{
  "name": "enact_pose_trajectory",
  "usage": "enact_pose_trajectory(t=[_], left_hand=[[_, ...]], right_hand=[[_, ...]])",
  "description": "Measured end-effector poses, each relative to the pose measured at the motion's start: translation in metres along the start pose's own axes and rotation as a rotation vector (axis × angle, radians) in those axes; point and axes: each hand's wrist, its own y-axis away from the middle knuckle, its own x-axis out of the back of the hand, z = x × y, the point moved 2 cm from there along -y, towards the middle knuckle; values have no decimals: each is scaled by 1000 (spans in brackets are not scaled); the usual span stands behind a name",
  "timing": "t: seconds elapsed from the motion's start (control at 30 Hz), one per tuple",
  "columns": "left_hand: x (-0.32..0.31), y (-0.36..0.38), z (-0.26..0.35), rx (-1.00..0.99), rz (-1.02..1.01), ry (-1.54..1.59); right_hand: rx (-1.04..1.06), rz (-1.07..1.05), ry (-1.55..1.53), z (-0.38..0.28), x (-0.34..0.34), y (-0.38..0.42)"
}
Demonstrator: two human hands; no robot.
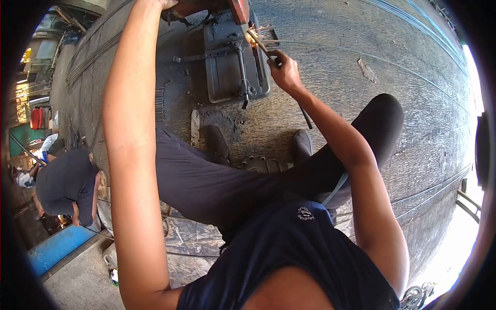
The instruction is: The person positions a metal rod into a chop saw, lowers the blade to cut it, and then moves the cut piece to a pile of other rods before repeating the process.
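My right hand is closed around a thin metal rod, whose far end meets the red-edged guard of a chop saw. Orange sparks fly at that contact. The rod's other end shows beyond my wrist, pointing back toward my knee. My left arm stretches up to the top edge, where only a bit of my left hand shows beside the saw's upper body; its fingers are out of sight. Below the guard lies the saw's dark metal base with a clamp screw on it.
Long thin rods lie across the worn floor at upper right. A dry leaf-like scrap and dark grit are near the saw. At left, another person bends over by a blue beam.
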Motion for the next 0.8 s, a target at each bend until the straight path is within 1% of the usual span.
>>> enact_pose_trajectory(t=[0.07, 0.1, 0.17, 0.27, 0.33, 0.37, 0.43, 0.47, 0.5, 0.57, 0.6, 0.73, 0.8], left_hand=[[0, -1, 0, -30, -29, -13], [0, -1, 0, -27, -29, -11], [3, -3, 0, 10, 7, 12], [2, -3, 1, -6, 5, -1], [2, -2, 0, -18, 7, 1], [1, -1, 0, -31, 11, 4], [-1, 0, -1, -30, 3, 8], [-2, 1, -1, -29, -3, 11], [-1, 3, -1, -27, 0, 8], [0, 1, 1, -13, 34, -5], [0, 0, 1, -15, 31, -6], [2, -5, 1, -50, 50, -5], [1, -4, 3, -75, 75, -16]], right_hand=[[1, -7, -8, -10, 3, 1], [-20, -20, -60, -13, 4, 3], [-44, -33, -111, -15, 5, 4], [-78, -88, -170, -16, 5, 6], [-92, -125, -337, -20, 5, 10], [-93, -124, -336, -22, 7, 11], [-280, -280, -621, -25, 9, 13], [-329, -315, -767, -30, 11, 16], [-330, -317, -771, -29, 12, 16], [-392, -386, -858, -27, 15, 13], [-383, -303, -709, -27, 15, 14], [-316, -240, -638, -11, 15, 13], [-282, -157, -453, -7, 15, 9]])
